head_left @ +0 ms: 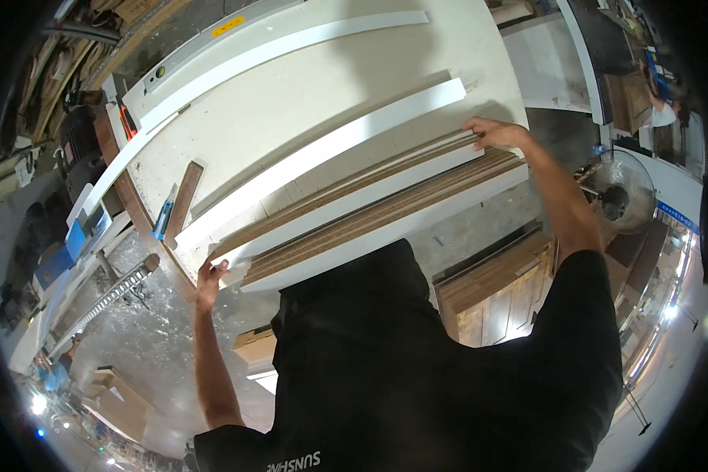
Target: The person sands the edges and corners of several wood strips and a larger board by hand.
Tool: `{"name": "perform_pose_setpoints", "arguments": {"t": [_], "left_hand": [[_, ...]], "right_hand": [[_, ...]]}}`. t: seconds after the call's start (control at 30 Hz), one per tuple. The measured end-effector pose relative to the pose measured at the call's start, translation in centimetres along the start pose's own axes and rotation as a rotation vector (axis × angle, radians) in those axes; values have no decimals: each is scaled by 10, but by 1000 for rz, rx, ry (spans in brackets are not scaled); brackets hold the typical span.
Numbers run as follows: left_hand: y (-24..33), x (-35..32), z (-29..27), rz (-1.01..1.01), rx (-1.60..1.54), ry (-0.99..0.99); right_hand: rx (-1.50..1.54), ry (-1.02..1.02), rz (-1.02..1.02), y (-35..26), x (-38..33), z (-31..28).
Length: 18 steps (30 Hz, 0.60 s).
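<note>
My left hand (211, 282) is closed on the left end of a long strip bundle (354, 193), with brown edges and a white face. At its other end my right hand (497, 134) grips the far corner, fingers curled over the edge. Right against my body, below this bundle, lies a stack of brown-edged strips (385, 214) with a white front face. Whether the two bundles touch along their length, I cannot tell. Beyond them a loose white strip (330, 145) rests on the pale worktable (267, 110).
Farther back lie another long white strip (291, 49) and a metal straightedge (204, 43). A blue utility knife (164, 220) sits by a short brown wood piece (185, 197) at the table's left. At right stands a fan (615, 197); a cardboard box (118, 403) is on the floor.
</note>
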State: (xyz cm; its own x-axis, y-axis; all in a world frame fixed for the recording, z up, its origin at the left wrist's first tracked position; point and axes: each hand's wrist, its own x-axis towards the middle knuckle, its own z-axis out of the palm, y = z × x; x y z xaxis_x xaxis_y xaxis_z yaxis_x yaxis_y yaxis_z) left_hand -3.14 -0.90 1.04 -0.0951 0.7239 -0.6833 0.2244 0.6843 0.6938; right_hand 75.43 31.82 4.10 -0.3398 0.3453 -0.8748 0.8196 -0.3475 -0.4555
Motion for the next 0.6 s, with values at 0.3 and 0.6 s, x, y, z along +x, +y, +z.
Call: {"name": "perform_pose_setpoints", "arguments": {"t": [0.3,0.6], "left_hand": [[9,0,16,-120,407,-20],[-21,15,-34,-53,-311,447]], "right_hand": [[-173,106,80,40,-7,6],[329,302,-119,-7,17,-17]]}}
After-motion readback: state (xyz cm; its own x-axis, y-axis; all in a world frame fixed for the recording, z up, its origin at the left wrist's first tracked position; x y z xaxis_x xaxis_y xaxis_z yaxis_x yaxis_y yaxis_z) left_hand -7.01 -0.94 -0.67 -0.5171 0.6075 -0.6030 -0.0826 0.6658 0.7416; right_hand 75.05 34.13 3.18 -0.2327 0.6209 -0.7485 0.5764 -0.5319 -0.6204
